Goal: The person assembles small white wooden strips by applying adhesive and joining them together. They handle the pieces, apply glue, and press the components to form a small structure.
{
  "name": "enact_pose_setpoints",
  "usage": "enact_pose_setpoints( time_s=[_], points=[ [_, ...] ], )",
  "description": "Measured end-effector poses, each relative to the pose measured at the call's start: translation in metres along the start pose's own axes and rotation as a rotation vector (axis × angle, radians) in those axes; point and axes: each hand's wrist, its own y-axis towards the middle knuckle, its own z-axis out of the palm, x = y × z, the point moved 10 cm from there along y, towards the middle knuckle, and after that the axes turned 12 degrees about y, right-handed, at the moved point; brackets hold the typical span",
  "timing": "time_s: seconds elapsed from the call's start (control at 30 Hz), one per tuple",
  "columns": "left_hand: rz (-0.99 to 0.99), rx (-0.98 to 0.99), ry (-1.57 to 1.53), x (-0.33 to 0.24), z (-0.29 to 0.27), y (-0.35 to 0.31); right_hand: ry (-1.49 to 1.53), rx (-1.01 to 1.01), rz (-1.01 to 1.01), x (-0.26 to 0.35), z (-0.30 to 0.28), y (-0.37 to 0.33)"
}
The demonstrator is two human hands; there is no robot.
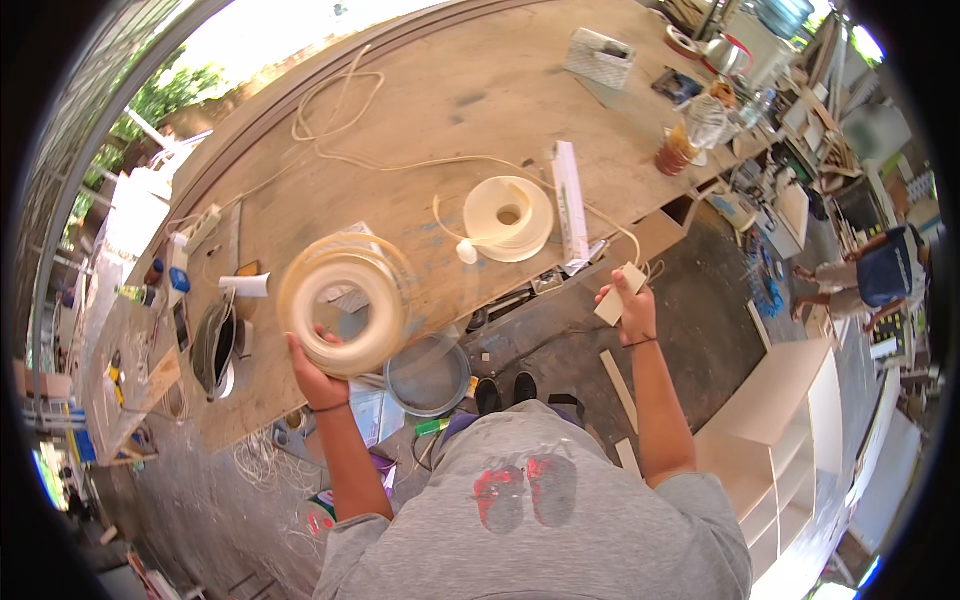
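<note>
Since the roll [362, 351] looks slippery and springy, my left grip [319, 379] sensibly clasps its nearest rim, my right grip [639, 313] a block [617, 298].

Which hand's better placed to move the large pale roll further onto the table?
Left, probably: the left hand grips the large roll by its near edge, while the right hand is farther off and holds a pale block.

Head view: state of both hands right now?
Left hand: closed on the rim of a pale coiled roll.
Right hand: closed around a pale rectangular block.
</note>
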Motion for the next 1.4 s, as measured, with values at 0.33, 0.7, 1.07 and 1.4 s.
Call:
enact_pose_setpoints(
  time_s=[0.33, 0.7, 1.07, 1.4],
  points=[
    [0.077, -0.161, 0.307, 0.027, -0.025, 0.126, 0.268, -0.061, 0.122, -0.010, -0.011, -0.063],
    [0.736, -0.573, 1.061, -0.050, 0.003, 0.021, 0.296, 0.017, 0.047, 0.019, 0.033, -0.101],
    [0.522, 1.072, 0.715, 0.051, 0.264, -0.189, -0.294, 0.005, -0.489, 0.048, 0.097, -0.157],
    [0.921, 1.236, 0.936, 0.052, 0.301, -0.240, -0.635, -0.061, -0.779, 0.093, 0.089, -0.201]
  ],
)
